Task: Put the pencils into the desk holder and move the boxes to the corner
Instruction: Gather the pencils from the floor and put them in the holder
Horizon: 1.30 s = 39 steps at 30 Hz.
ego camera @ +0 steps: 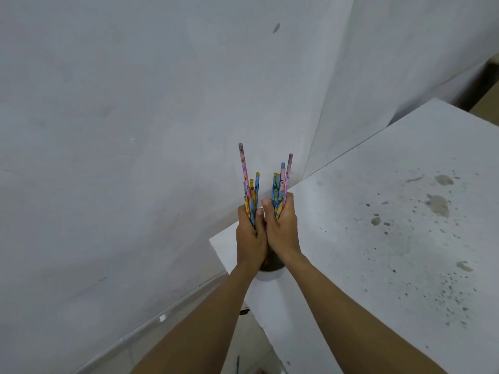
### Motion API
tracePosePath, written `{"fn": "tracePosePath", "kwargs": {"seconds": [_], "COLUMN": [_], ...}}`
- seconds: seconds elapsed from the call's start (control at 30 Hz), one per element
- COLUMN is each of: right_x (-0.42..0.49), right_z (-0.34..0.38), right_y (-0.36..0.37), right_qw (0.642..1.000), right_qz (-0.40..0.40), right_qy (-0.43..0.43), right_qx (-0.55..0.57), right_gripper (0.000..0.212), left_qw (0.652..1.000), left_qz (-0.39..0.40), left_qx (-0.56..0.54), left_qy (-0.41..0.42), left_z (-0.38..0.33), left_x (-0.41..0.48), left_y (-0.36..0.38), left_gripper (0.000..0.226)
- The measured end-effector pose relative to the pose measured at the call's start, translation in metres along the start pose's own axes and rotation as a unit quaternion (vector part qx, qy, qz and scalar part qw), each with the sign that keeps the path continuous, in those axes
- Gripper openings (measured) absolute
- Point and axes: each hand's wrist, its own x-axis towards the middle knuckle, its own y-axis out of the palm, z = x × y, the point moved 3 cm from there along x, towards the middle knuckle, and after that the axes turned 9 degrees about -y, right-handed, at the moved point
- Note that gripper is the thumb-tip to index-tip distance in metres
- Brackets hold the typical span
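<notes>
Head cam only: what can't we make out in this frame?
- The desk holder: mostly hidden behind both wrists; contents unseen.
- The left pencil bundle and right pencil bundle: lower ends hidden inside the left hand and right hand; overlap hides the count.
- No boxes in the frame.
- A small dark thing beside the table: too small to identify.

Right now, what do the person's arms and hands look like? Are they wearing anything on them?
The left arm and the right arm are both bare all the way to the picture's edge, so no sleeves show. The left hand and the right hand have no gloves. No watch, bracelet or ring can be seen.
</notes>
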Motion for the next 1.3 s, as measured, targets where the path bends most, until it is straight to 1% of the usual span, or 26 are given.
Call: {"fn": "tracePosePath", "kwargs": {"seconds": [0.07, 0.13, 0.2, 0.37, 0.47, 0.57, 0.73, 0.8, 1.0, 1.1, 1.23, 1.3], "right_x": [0.000, -0.002, -0.004, -0.004, -0.006, -0.008, -0.008, -0.007, -0.003, -0.009, -0.023, -0.029], "right_z": [-0.004, -0.010, -0.017, -0.027, -0.028, -0.025, -0.027, -0.026, -0.022, -0.014, -0.003, 0.000], "right_y": [-0.002, -0.005, -0.006, -0.007, -0.007, -0.006, -0.010, -0.011, -0.006, 0.002, 0.014, 0.019], "right_qw": [1.000, 1.000, 1.000, 0.999, 0.999, 0.999, 0.999, 0.998, 0.994, 0.987, 0.964, 0.957], "right_qz": [0.007, 0.014, 0.025, 0.033, 0.038, 0.033, 0.012, 0.011, 0.015, 0.023, 0.038, 0.049], "right_qy": [0.005, 0.003, 0.004, 0.016, 0.011, -0.010, -0.020, -0.028, -0.053, -0.095, -0.176, -0.201], "right_qx": [0.001, -0.004, -0.015, -0.030, -0.027, -0.032, -0.043, -0.051, -0.099, -0.125, -0.197, -0.201], "right_gripper": [0.020, 0.028, 0.030, 0.012, 0.010, 0.019, 0.013, 0.016, 0.021, 0.022, 0.022, 0.025], "left_qw": [1.000, 1.000, 1.000, 0.999, 0.999, 0.998, 0.996, 0.995, 0.995, 0.993, 0.992, 0.990], "left_qz": [0.001, -0.001, -0.007, -0.007, 0.002, 0.004, 0.018, 0.025, -0.009, -0.017, -0.023, -0.021], "left_qx": [0.005, 0.013, 0.019, 0.037, 0.049, 0.059, 0.083, 0.085, 0.088, 0.103, 0.113, 0.126], "left_qy": [0.004, 0.002, -0.002, 0.008, 0.016, 0.032, 0.034, 0.041, 0.049, 0.050, 0.053, 0.060], "left_z": [0.002, 0.006, 0.008, 0.009, 0.008, 0.000, -0.011, -0.012, -0.013, -0.009, -0.006, -0.007], "left_x": [0.001, 0.002, 0.003, 0.005, 0.006, 0.012, 0.024, 0.026, 0.023, 0.016, 0.004, -0.002], "left_y": [0.001, 0.001, 0.000, -0.001, -0.001, -0.002, -0.005, -0.008, -0.018, -0.027, -0.047, -0.059], "left_gripper": [0.015, 0.007, 0.004, 0.007, 0.020, 0.027, 0.017, 0.017, 0.018, 0.018, 0.015, 0.015]}}
